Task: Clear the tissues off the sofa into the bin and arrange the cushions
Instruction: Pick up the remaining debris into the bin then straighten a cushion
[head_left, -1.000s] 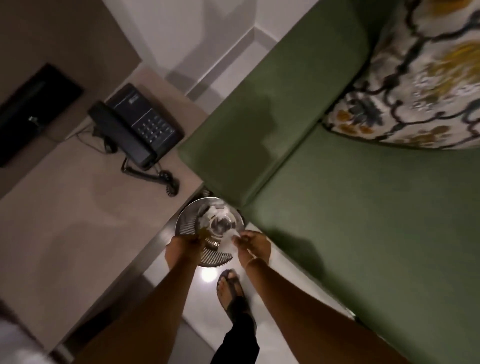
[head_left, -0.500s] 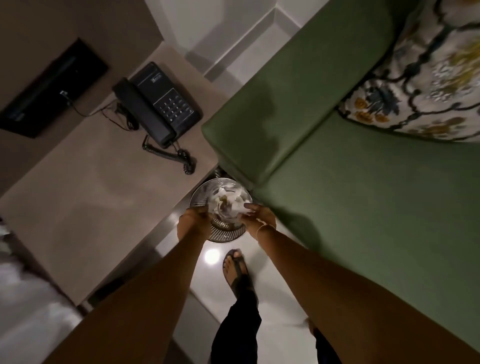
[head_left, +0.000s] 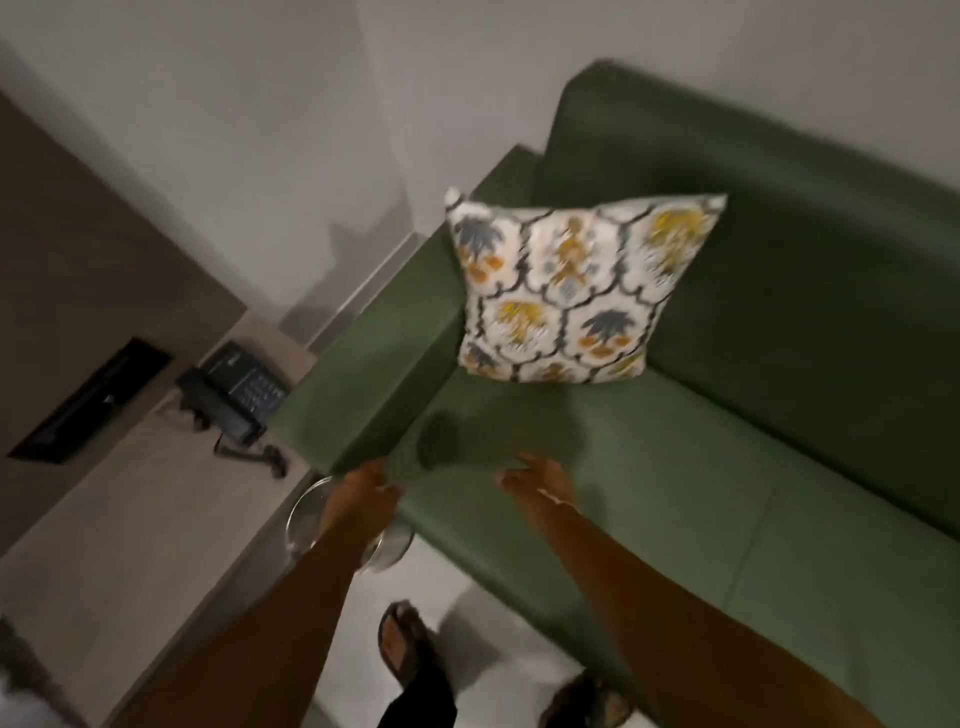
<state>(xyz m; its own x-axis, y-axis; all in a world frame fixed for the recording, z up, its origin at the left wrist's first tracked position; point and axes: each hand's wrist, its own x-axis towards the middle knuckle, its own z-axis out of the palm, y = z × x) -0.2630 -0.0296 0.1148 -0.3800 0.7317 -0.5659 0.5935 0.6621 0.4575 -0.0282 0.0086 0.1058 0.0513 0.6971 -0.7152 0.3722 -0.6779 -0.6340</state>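
Frame is motion-blurred, so fine detail is soft. The bin (head_left: 387, 553) is sitting on the floor at the front left corner of the sofa (head_left: 675, 493), wedged between the sofa armrest and the edge of the desk (head_left: 119, 519). You're only seeing parts of its shiny round rim, because your left forearm is crossing right over it. What's lying inside it, I can't tell. No tissues are showing on the sofa seat in this view.

One patterned cushion (head_left: 569, 288) is standing upright at the back left corner of the seat, leaning on the backrest just beside the armrest. White ground, dark lattice lines, blue and yellow motifs.

Your left hand (head_left: 366, 483) is hovering above the bin's far rim, right at the front end of the armrest. Nothing is showing in it, but whether the fingers are curled or spread I can't tell through the blur. Your right hand (head_left: 535, 475) is reaching over the front part of the seat with fingers spread loose and nothing in it. A thin light band is sitting on that wrist. The two hands are well apart from the cushion.

On the desk, a dark telephone (head_left: 234, 397) is lying near the edge closest to the armrest, its coiled cord trailing toward the bin. A dark rectangular recess (head_left: 91, 400) is sitting in the wall panel behind it.

Both your feet in sandals (head_left: 402, 644) are standing on the pale floor along the sofa's front edge.
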